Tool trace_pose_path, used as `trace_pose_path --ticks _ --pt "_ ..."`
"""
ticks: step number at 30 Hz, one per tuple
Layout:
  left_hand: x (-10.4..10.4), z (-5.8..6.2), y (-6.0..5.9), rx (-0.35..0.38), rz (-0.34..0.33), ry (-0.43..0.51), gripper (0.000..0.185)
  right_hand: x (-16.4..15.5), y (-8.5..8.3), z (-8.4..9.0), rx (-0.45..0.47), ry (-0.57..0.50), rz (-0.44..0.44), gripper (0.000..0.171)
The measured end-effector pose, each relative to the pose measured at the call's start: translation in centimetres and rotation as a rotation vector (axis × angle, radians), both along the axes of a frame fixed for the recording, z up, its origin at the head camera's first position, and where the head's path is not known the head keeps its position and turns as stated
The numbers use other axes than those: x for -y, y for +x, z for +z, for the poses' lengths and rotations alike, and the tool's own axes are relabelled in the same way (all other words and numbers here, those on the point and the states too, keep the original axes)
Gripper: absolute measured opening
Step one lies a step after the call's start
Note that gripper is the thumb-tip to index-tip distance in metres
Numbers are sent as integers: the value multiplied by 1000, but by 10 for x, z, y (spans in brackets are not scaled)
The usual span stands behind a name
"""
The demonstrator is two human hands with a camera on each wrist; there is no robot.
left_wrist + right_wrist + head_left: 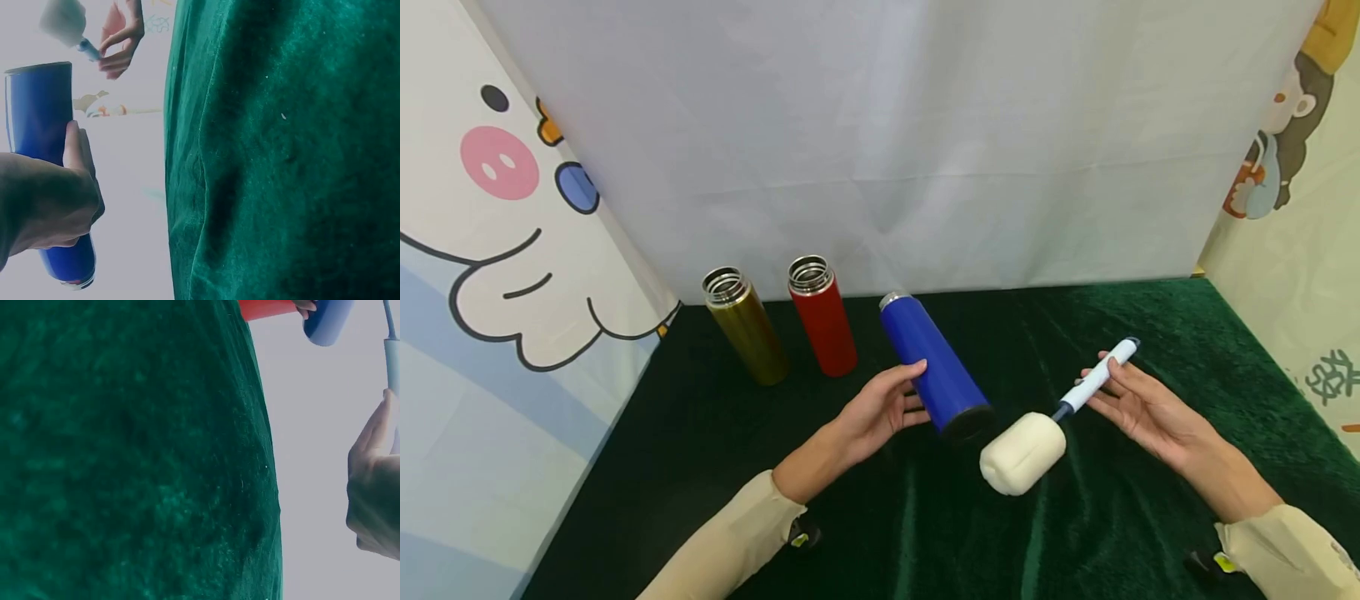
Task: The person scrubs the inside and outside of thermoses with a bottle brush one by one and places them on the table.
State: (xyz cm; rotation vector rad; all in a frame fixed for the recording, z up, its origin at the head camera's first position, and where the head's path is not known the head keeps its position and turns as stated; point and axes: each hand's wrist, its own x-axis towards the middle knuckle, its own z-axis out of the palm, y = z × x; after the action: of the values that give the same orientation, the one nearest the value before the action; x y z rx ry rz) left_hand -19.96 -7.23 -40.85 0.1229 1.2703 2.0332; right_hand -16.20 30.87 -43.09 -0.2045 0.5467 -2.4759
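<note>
My left hand [880, 408] grips a blue bottle [934, 362] around its body, tilted so its steel-rimmed mouth points away and its dark base faces me. In the left wrist view the bottle [40, 112] runs through the curled fingers. My right hand [1150, 412] holds a bottle brush by its pale blue handle [1101, 375], thumb along one side and fingers on the other. The brush's thick white sponge head [1024, 454] points down and left, close beside the bottle's base. In the right wrist view the handle [392, 369] rises from the hand.
A gold bottle [747, 329] and a red bottle [823, 321], both lidless, stand at the back left of the table with dark green velvet cloth [1150, 525]. A pale curtain [925, 150] hangs behind, with cartoon-printed panels [497, 275] at the sides.
</note>
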Motion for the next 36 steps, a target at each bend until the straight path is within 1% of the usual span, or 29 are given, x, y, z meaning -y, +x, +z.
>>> trace_pose_path --ticks 3,5,8,11,15,18,22,24,28,33,36 --pt "-3 -1 -1 5 15 -5 60 5 4 2 -48 79 -40 36" --pt "-4 -1 -1 2 17 -5 60 8 5 5 -66 101 -58 35" --pt "-4 -2 -2 6 20 1 61 11 5 11 -65 88 -91 34" --pt "-2 -3 -2 26 28 6 61 8 4 15 -56 69 -141 33" --pt "2 -3 -1 42 44 16 61 0 4 13 -78 95 -194 33" --pt "4 -3 -1 47 53 39 61 2 2 9 -114 154 -200 33" --pt "2 -4 -2 61 57 63 62 16 4 6 -172 205 -168 34" --pt "0 -5 -3 62 54 65 63 23 5 7 -187 195 -152 34" --pt "0 -6 -2 65 45 66 64 27 6 11 -174 149 -144 35" --pt "5 -7 0 85 45 98 65 16 7 11 -139 42 -156 37" --pt "9 -9 1 94 51 114 67 7 6 8 -126 2 -164 35"
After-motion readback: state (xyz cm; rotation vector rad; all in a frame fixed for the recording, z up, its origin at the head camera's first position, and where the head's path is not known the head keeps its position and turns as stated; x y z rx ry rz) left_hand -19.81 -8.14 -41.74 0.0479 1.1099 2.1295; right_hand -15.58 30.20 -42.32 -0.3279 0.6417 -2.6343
